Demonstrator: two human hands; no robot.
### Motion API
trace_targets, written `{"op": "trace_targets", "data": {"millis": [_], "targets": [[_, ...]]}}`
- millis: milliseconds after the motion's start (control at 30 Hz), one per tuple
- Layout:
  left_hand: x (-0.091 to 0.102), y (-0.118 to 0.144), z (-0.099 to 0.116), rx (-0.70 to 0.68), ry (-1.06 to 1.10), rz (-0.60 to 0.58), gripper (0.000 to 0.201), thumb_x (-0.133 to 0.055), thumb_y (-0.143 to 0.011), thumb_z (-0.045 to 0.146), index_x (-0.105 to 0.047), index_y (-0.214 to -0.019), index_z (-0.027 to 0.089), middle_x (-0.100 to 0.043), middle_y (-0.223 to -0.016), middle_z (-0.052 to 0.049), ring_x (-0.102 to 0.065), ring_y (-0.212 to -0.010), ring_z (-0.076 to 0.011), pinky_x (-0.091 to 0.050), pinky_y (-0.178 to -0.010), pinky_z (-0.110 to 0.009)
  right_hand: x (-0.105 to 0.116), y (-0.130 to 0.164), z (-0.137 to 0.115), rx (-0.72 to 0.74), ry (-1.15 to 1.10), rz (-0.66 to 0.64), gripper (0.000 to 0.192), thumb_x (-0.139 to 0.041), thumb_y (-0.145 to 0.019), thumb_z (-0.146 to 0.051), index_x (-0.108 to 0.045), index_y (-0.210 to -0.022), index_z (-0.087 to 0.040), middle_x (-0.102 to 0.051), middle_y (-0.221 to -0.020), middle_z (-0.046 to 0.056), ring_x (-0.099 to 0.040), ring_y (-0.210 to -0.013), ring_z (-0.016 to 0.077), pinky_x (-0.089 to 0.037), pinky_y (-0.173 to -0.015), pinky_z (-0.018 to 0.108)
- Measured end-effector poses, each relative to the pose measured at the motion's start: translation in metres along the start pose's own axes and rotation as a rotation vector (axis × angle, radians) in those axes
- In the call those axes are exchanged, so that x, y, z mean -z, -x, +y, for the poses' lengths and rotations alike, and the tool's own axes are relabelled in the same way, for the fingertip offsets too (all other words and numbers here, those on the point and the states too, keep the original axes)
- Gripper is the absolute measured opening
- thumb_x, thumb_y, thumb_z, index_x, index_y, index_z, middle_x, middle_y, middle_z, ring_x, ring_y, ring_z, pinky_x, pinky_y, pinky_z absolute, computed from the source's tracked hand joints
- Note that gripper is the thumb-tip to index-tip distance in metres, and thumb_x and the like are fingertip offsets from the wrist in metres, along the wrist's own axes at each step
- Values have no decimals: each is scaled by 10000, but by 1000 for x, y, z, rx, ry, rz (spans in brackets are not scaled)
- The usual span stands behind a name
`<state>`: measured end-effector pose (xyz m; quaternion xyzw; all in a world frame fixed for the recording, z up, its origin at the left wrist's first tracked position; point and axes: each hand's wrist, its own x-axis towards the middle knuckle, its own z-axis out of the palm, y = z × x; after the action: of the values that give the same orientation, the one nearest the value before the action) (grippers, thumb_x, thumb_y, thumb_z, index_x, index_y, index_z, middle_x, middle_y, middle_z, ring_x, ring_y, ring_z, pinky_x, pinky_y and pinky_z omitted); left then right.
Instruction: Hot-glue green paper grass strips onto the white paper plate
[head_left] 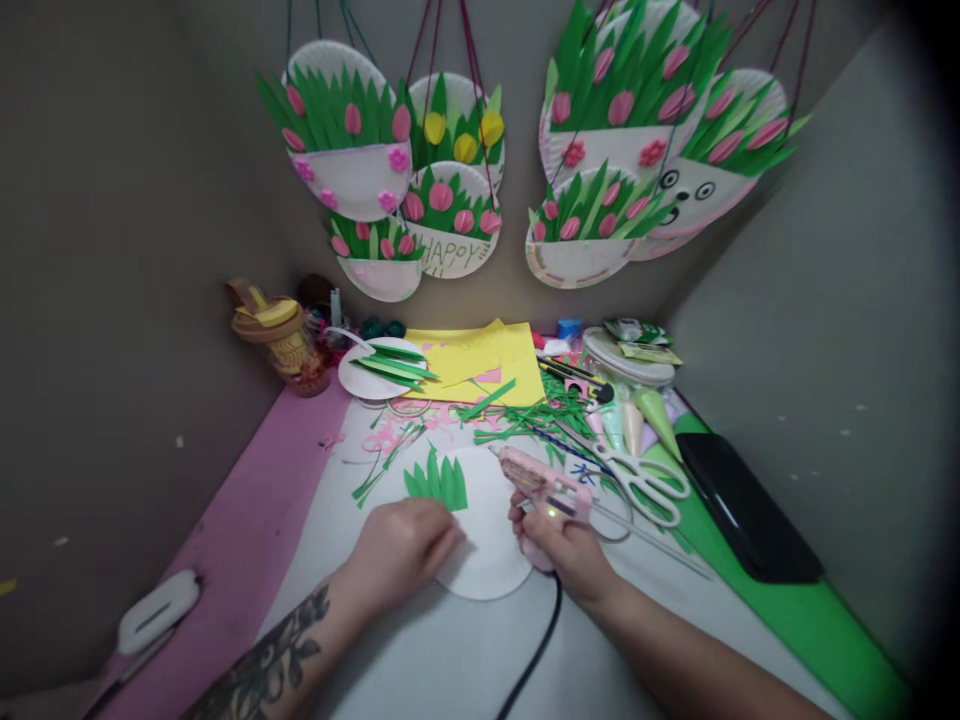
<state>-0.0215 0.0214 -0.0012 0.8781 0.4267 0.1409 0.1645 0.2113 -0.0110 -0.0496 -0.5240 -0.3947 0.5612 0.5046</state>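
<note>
Hands: left hand [405, 545] pressing one paper plate [487, 560], right hand [566, 550] clamped on one glue gun [536, 485].

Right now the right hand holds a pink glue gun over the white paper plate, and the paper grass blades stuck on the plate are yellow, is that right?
Not quite. The head view shows the grass blades are green, not yellow. The right hand does hold the pink glue gun over the white paper plate.

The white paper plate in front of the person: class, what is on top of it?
Green paper grass blades stand stuck along the paper plate's upper left edge. The left hand rests on its left side, covering whatever lies beneath. The right hand holds a pink glue gun over it.
</note>
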Motion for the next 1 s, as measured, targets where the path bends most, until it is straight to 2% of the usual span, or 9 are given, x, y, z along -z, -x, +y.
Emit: {"op": "trace_targets", "data": {"millis": [67,133,200,267,367,533,733,833,1000], "targets": [[9,-3,-14,173,0,168,312,-427,-937,372,-595,-738,200,-654,-749,-31,-617,-716,-162,-464,-669,-269,0,2,1,33,18,26,501,-757,-635,-621,-688,-890,-195,-686,-810,71,-619,-696,194,-505,-600,313],[19,-6,-32,343,-45,284,242,-471,-909,388,-603,-860,191,-657,-882,-55,-611,-765,-184,-461,-696,-296,1,4,2,49,31,45,498,-749,-644,-622,-688,-901,-200,-687,-820,73,-621,-698,197,-509,-604,317],[26,-9,-48,456,-124,299,246,-479,-890,369,-607,-981,179,-640,-1012,-89,-614,-869,-224,-462,-738,-326,3,6,4,53,47,64,495,-742,-656,-620,-686,-914,-202,-690,-828,76,-624,-697,200,-515,-607,323],[28,-11,-59,502,-191,233,262,-476,-884,370,-621,-990,179,-630,-1038,-103,-603,-937,-256,-456,-784,-352,5,7,7,55,62,84,489,-730,-677,-614,-684,-939,-203,-692,-844,79,-627,-698,203,-521,-608,327],[24,-11,-62,483,-208,189,267,-458,-889,378,-642,-904,186,-629,-993,-97,-599,-941,-252,-448,-803,-347,7,6,10,81,79,137,477,-710,-705,-608,-683,-960,-206,-697,-887,86,-638,-736,214,-535,-639,337],[28,-20,-62,444,-116,280,329,-422,-910,415,-631,-795,188,-639,-880,-72,-604,-849,-211,-443,-744,-303,5,0,8,125,87,214,502,-703,-690,-635,-681,-949,-206,-706,-945,102,-659,-842,256,-552,-746,389],[56,-69,-65,343,-196,231,244,-454,-874,282,-671,-895,173,-665,-980,-91,-603,-924,-233,-440,-772,-306,7,-1,18,140,169,192,425,-689,-721,-603,-692,-959,-252,-711,-1006,94,-642,-979,307,-521,-877,477],[44,-102,-50,253,-185,102,257,-454,-871,263,-693,-896,172,-673,-957,-90,-615,-896,-218,-446,-764,-294,8,3,19,207,210,106,340,-700,-752,-505,-683,-1013,-287,-701,-1011,76,-637,-973,295,-525,-875,456],[7,-151,-23,217,-185,46,247,-526,-847,306,-704,-964,183,-678,-983,-93,-629,-896,-215,-453,-775,-287,3,8,4,500,361,-114,230,-631,-822,-360,-658,-1032,-270,-623,-852,50,-601,-759,216,-519,-706,349]]}}
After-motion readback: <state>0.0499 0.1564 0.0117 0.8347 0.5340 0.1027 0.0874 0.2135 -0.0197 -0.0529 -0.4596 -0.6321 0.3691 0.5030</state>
